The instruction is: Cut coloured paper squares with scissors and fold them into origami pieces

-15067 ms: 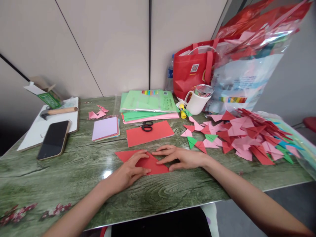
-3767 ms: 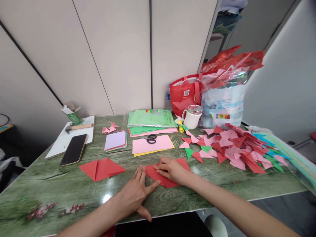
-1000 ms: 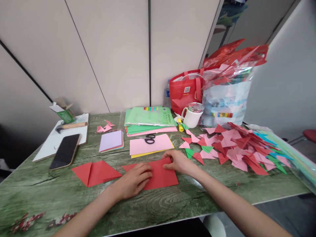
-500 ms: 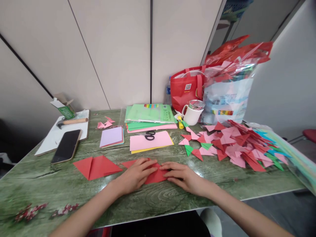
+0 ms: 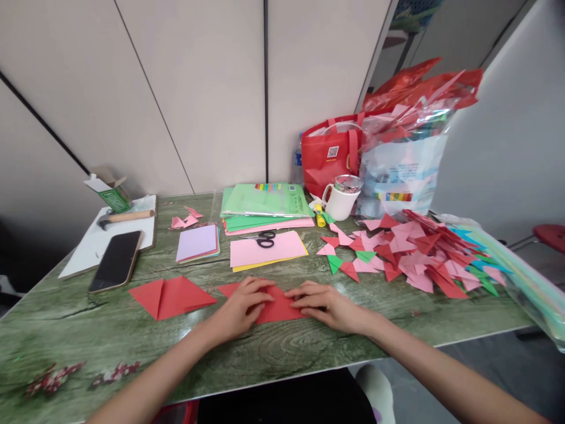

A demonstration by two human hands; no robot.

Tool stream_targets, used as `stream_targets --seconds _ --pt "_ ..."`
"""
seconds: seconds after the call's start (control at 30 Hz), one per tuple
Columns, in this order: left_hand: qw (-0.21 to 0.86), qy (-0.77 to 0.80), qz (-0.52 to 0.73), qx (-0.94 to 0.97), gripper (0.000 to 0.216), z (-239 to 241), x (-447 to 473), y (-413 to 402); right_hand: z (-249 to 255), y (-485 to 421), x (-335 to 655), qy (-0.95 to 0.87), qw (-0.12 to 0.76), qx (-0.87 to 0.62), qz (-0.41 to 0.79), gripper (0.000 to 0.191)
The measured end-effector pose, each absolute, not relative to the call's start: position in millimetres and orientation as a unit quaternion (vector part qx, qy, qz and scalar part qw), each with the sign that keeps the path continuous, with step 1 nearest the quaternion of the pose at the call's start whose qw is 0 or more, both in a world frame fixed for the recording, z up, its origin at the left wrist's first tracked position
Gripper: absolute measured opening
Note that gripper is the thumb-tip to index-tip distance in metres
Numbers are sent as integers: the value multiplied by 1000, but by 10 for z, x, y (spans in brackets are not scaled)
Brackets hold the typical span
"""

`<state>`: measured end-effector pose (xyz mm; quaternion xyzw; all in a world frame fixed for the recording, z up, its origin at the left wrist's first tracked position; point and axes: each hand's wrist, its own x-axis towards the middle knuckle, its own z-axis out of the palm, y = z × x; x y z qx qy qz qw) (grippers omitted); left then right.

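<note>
A folded red paper (image 5: 276,307) lies on the green wood-grain table (image 5: 265,347) in front of me. My left hand (image 5: 241,307) rests flat on its left part, fingers stretched out. My right hand (image 5: 329,306) presses flat on its right part, fingertips pointing left. The two hands nearly meet over the paper. Another folded red paper (image 5: 170,296) lies to the left, apart from both hands.
Behind the hands lie a pink sheet (image 5: 267,250) with black scissors (image 5: 266,238), a lilac paper stack (image 5: 197,242) and green paper packs (image 5: 265,203). A heap of folded triangles (image 5: 415,256) fills the right. A phone (image 5: 116,259), hammer (image 5: 126,216), white mug (image 5: 339,200) and red bag (image 5: 329,156) stand around.
Over the last second my right hand came down from the red paper's far corner onto its right part, and the sheet is now folded smaller. My left hand stayed on it.
</note>
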<state>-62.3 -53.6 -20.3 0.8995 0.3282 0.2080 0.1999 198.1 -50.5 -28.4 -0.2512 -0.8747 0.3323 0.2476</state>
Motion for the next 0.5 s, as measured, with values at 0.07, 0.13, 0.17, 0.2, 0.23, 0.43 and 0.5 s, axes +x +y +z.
stream_targets --seconds 0.07,0.13,0.17,0.2,0.23,0.43,0.5 --pt "207 353 224 885 24 -245 -588 -566 -276 -490 1985 -871 248 -251 343 27" --pt "193 362 214 887 25 -270 -561 -591 -258 -472 1991 -871 240 -250 348 27" --pt "180 360 199 894 27 -272 -552 -599 -246 -463 1993 -872 234 -250 348 28" --pt "168 356 181 902 29 -266 -545 -604 -234 -455 1995 -874 229 -251 347 28" --pt "157 350 163 909 32 -253 -540 -605 -222 -447 1995 -876 224 -251 346 28" --pt "142 323 128 927 36 -154 -538 -574 -210 -416 1977 -884 215 -250 333 26" --pt "139 319 130 928 36 -147 -547 -565 -232 -396 1968 -884 232 -248 322 26"
